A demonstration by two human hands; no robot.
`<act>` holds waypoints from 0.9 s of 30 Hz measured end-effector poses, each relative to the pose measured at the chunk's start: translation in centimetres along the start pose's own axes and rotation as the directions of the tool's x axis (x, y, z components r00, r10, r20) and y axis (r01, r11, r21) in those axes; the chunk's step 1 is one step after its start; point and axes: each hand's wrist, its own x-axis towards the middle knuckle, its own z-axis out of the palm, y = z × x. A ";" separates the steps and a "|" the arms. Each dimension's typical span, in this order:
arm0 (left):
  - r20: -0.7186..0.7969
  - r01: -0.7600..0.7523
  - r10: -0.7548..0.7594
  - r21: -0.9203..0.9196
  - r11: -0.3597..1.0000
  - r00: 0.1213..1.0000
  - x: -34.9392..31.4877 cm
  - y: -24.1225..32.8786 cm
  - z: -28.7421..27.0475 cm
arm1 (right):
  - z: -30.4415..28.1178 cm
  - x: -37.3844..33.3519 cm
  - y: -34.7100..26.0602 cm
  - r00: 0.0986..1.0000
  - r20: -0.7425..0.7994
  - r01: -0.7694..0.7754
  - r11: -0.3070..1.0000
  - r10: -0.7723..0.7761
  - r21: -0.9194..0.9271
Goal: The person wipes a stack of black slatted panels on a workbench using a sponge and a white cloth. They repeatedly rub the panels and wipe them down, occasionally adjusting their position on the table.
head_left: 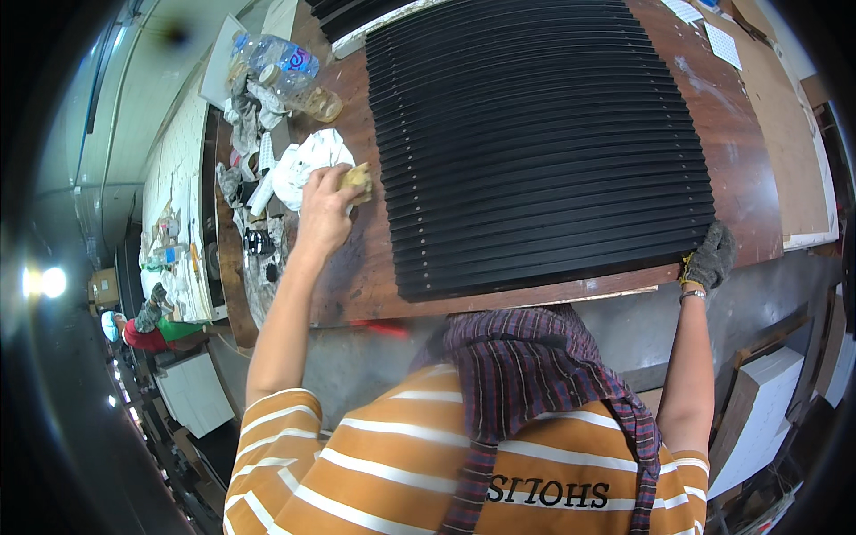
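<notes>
My bare left hand (325, 209) is closed around a yellowish sponge (358, 181). Directly beyond it, a crumpled white cloth (308, 165) lies against the fingers. To the right of the sponge, and apart from it, a large black slatted panel (544, 152) lies flat on the brown table, with small dots along both sides. At the panel's near right corner, my right hand (711, 259) wears a grey knit glove with a yellow cuff. Its fingers are bent against the panel's edge, and their tips are partly hidden.
Clear plastic bottles (283, 61) lie at the far left of the brown table (744, 192), above stained rags (245, 125). Another black slatted piece (357, 16) sits at the back. White boxes (753, 406) stand at the lower right. A person (147, 330) is off to the left.
</notes>
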 end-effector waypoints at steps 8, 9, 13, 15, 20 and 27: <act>0.081 0.100 -0.099 0.000 0.995 0.992 -5.0 0.2 1.8 | 0.0 0.6 0.8 0.998 0.062 0.025 0.994 -0.018 -0.106; 0.046 0.129 -0.126 -0.065 0.990 0.991 -5.0 0.3 1.1 | 0.0 0.7 0.9 0.997 0.071 0.033 0.992 -0.024 -0.118; -0.277 -0.212 0.150 -0.209 0.955 0.949 -1.7 5.5 0.7 | -0.2 0.7 1.1 0.996 0.083 0.022 0.994 -0.013 -0.108; -0.343 -0.375 0.272 -0.280 0.884 0.899 1.4 10.4 3.4 | -0.1 0.8 1.0 0.998 0.067 0.025 0.993 -0.017 -0.113; -0.304 -0.404 0.320 -0.276 0.872 0.897 -0.1 9.7 6.5 | -0.2 0.9 0.9 0.997 0.083 0.006 0.998 -0.001 -0.064; -0.070 0.165 -0.171 -0.081 0.983 0.983 -8.4 -0.6 1.2 | -0.6 0.2 -0.2 0.999 0.053 0.002 1.000 -0.002 0.001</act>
